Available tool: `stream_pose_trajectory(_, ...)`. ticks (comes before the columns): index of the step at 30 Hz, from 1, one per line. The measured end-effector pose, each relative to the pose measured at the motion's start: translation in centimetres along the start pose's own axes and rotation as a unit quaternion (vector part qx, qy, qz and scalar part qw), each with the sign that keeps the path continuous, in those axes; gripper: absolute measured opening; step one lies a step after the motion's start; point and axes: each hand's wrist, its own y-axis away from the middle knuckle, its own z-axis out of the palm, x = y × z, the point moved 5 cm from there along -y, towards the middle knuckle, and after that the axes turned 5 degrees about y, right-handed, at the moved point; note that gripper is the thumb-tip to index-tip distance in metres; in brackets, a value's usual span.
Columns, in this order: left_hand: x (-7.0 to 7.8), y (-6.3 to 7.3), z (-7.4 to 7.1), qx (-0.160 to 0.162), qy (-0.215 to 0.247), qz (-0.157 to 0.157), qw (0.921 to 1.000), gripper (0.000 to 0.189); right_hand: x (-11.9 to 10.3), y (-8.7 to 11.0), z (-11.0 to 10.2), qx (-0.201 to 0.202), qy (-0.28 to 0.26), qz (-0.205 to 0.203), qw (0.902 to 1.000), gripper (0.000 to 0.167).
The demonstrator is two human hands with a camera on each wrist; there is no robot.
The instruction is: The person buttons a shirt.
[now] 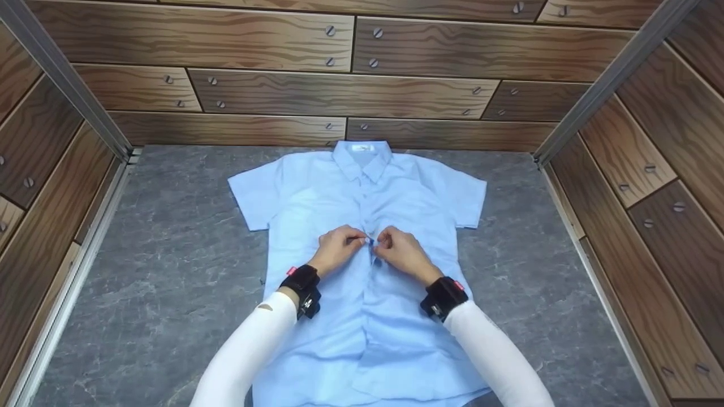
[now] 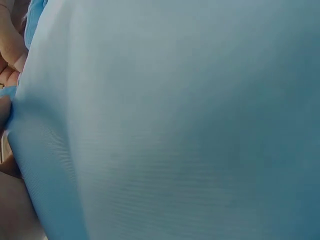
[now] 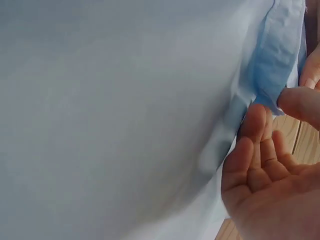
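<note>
A light blue short-sleeved button-up shirt point(image 1: 317, 192) lies face up, its collar point(image 1: 362, 161) toward the back wall. Both hands meet at the front placket, about mid-chest. On the left side, my left hand point(image 1: 340, 246) pinches the placket edge between thumb and fingertips. Opposite it, my right hand point(image 1: 404, 251) pinches the other front edge. In the right wrist view, the right hand's thumb and fingers point(image 3: 300, 102) hold a fold of the placket point(image 3: 277, 55). Shirt cloth point(image 2: 165, 120) fills most of the left wrist view, hiding much of the left hand. No button shows clearly between the fingers.
The shirt rests on a grey stone-patterned surface point(image 1: 169, 260). Wood-patterned panels point(image 1: 271, 90) rise at the back and both sides, with metal rails point(image 1: 73, 85) at the corners. Black wrist bands point(image 1: 302, 288) sit over white sleeves.
</note>
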Motion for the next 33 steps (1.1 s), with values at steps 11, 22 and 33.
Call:
stream_pose_trajectory(11,0.4,0.0,0.6,-0.043,-0.070,-0.030,0.9962,0.017,0.4,-0.1,-0.4,-0.030,-0.023,0.004,0.9993,0.013)
stream_pose_trajectory(22,0.6,0.0,1.1,-0.050,-0.093,-0.023,0.9941,0.013,-0.1,-0.2,-0.2,-0.012,-0.042,-0.016,0.9989,0.011)
stream_pose_trajectory(33,0.5,-0.2,1.3,-0.040,-0.109,-0.024,0.9929,0.014,-0.7,-0.2,-0.1,-0.007,-0.061,-0.033,0.9976,0.011)
